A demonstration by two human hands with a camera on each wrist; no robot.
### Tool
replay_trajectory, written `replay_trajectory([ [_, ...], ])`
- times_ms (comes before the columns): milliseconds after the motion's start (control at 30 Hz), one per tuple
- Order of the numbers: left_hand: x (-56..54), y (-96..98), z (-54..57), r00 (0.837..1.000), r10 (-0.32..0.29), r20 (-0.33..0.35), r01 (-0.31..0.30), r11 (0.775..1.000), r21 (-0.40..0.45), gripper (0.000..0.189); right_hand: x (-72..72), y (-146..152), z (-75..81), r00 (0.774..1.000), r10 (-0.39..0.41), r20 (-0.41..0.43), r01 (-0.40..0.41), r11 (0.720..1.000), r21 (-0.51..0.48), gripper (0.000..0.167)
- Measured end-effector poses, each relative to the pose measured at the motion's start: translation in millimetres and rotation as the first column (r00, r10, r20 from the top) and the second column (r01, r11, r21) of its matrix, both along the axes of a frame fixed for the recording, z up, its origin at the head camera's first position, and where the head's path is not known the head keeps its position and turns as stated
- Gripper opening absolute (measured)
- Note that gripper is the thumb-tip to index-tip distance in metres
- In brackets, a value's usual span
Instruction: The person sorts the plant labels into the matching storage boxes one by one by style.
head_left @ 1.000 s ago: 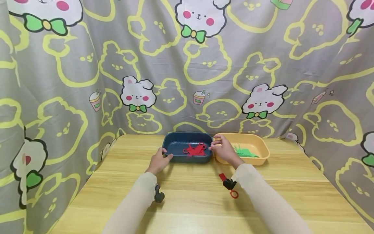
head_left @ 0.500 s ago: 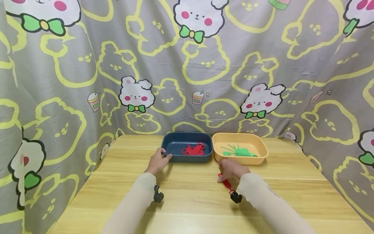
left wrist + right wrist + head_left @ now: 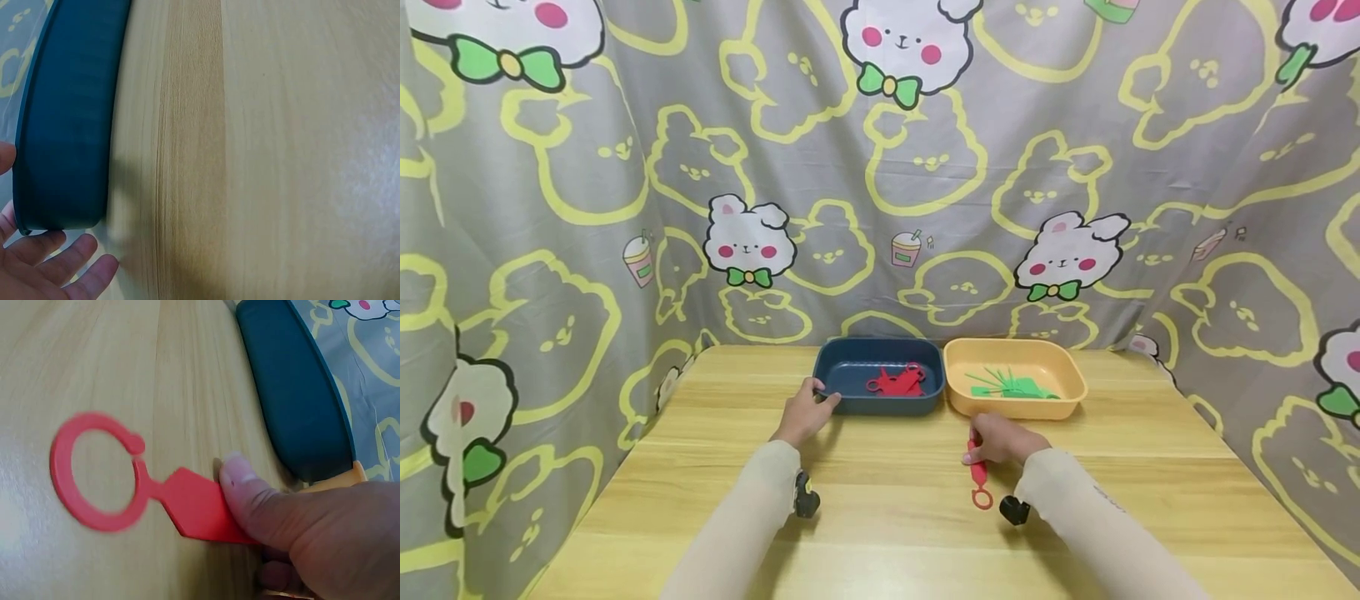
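Note:
My right hand (image 3: 1006,439) pinches a red plastic tag (image 3: 203,509) by its flat end, between thumb and fingers. The tag's split ring (image 3: 62,469) points towards the near side of the table, just in front of the yellow basin (image 3: 955,403). My left hand (image 3: 805,414) holds the near left corner of the dark blue basin (image 3: 880,407), thumb and fingers on either side of the corner. Inside the blue basin lie several red tags (image 3: 901,382). Green pieces (image 3: 1018,387) with thin strips lie in the yellow basin.
Both basins stand side by side at the back of the wooden table (image 3: 887,517). Behind them hangs a grey patterned curtain (image 3: 835,167), which also covers both sides. A small black camera sits at each wrist.
My right hand has come from the gap between the basins towards me and taken hold of the red tag on the table. The tag has turned and shifted slightly. My left hand stays put.

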State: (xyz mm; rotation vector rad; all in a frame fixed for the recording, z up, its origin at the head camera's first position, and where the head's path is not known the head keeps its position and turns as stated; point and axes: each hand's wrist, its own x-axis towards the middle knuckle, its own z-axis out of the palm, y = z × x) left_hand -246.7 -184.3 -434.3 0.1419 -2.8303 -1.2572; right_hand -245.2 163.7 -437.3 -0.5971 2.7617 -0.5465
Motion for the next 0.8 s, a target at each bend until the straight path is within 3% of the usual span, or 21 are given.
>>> replay_trajectory([
  [100, -0.2, -0.3, 1.3, 1.0, -0.003, -0.001, 0.003, 1.0, -0.002, 0.041, -1.1, 2, 2.1, 1.0, 0.017, 0.016, -0.016, 0.998, -0.057, 0.028],
  [200, 0.7, -0.1, 2.1, 1.0, -0.007, 0.003, 0.007, 1.0, 0.002, 0.041, -3.0, 4, 3.3, 0.997, 0.052, 0.055, -0.039, 0.977, -0.208, 0.02],
  [300, 1.9, -0.2, 2.3, 1.0, -0.01, 0.002, 0.01, 1.0, 0.004, 0.039, -5.8, 4, 4.4, 0.988, 0.093, 0.123, -0.036, 0.916, -0.399, 0.01],
  [433, 3.0, 0.1, 2.4, 1.0, -0.015, -0.001, 0.015, 1.0, -0.003, 0.038, -11.0, 0, 8.0, 0.986, 0.109, 0.128, -0.017, 0.823, -0.567, 0.006],
  [633, 1.5, 0.8, 1.3, 1.0, -0.017, 0.003, 0.017, 1.0, -0.008, 0.04, -18.6, -12, 25.4, 0.993, -0.033, 0.116, 0.099, 0.772, -0.628, 0.009],
  [800, 1.9, 1.1, 0.6, 1.0, -0.009, -0.004, 0.009, 1.0, -0.005, 0.04, -23.6, -19, 34.1, 0.988, -0.076, 0.136, 0.148, 0.726, -0.672, 0.01],
])
